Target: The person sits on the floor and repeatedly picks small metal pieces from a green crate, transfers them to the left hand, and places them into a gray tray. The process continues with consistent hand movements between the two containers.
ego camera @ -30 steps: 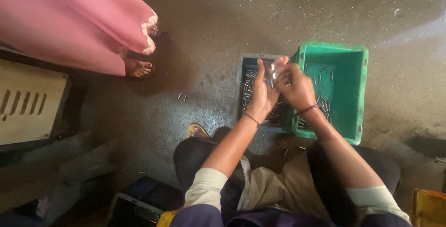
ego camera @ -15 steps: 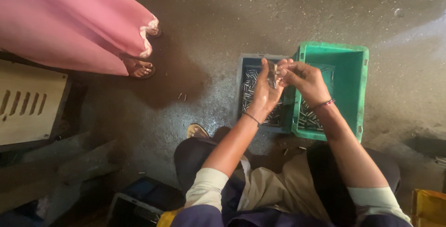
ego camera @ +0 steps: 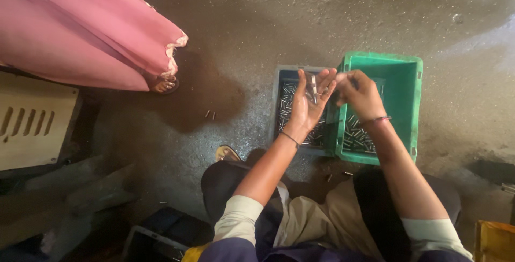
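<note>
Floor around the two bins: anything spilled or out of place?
Yes. A few small metal pins lie loose on the concrete floor left of the grey bin, and a couple more sit just below the green bin, outside both.

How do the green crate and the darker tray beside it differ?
The green crate is bright green, deep and tall-walled; the dark tray is grey-blue, shallower and smaller. The green crate holds metal pins only across part of its floor; the dark tray's floor looks more thickly covered. Both sit on the floor, touching side by side, below the hands.
</note>
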